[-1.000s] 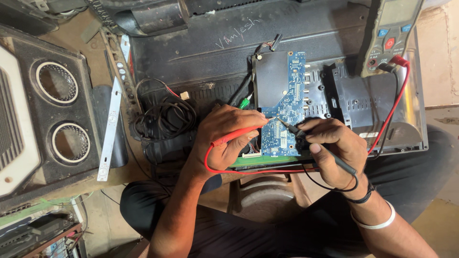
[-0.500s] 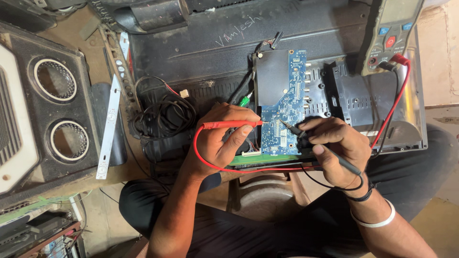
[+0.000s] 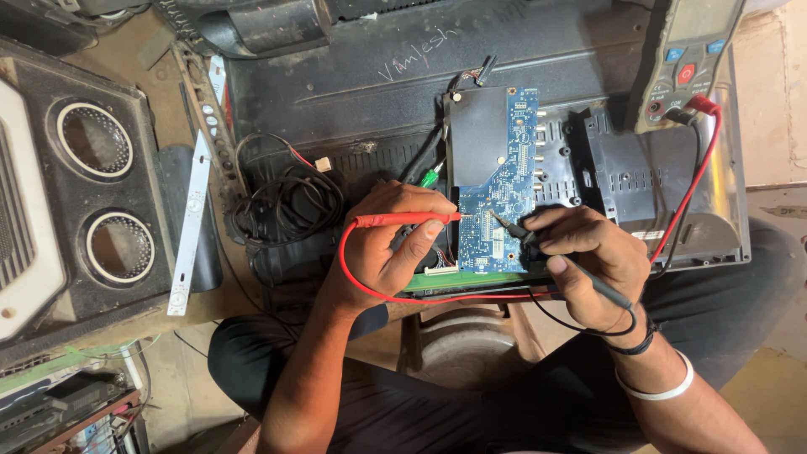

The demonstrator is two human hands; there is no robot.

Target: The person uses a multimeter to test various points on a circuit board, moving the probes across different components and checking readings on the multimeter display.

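We see that the left hand (image 3: 391,244) has turned its red probe (image 3: 403,220). One second ago the probe was low in the hand and pointed toward 4 o'clock, at the lower part of the board (image 3: 504,193). Now it lies almost flat, pointing to 3 o'clock, with its tip at the board's left edge. The red wire (image 3: 361,277) now makes a wider loop under the hand.

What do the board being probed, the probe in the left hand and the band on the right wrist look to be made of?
Circuit board: blue laminate, probably fibreglass, matt, dotted with small silvery solder points. Red probe in the left hand: smooth moulded plastic with a thin metal tip. White band above the right hand: glossy and rigid-looking, plastic or metal; cannot tell which.
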